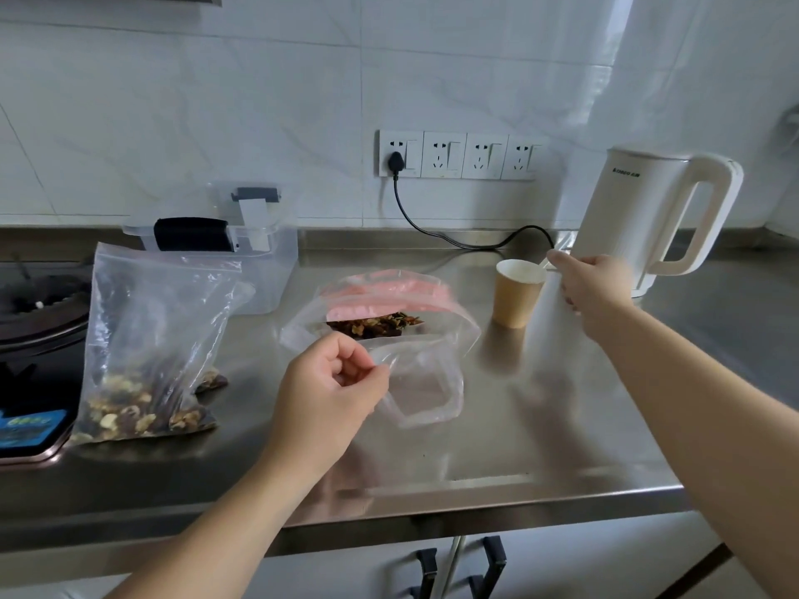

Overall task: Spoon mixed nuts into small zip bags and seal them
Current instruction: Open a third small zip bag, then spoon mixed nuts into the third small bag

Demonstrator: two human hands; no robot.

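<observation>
Small zip bag (421,382) is thin, floppy, light, prob slippery, so best held at the mouth edge. Left hand (328,386) pinches that edge just above the steel table (475,460), w/ the bag's lower part resting on it. Right hand (592,287) grips a blurred white spoon (545,315) beside the paper cup (516,296). Nuts sit in big bag (142,352) at left. Tiled kitchen wall, kettle (648,218).

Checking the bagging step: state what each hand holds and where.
Left hand pinches the small clear zip bag at its top edge. Right hand grips a white spoon by its handle, over the paper cup.
</observation>
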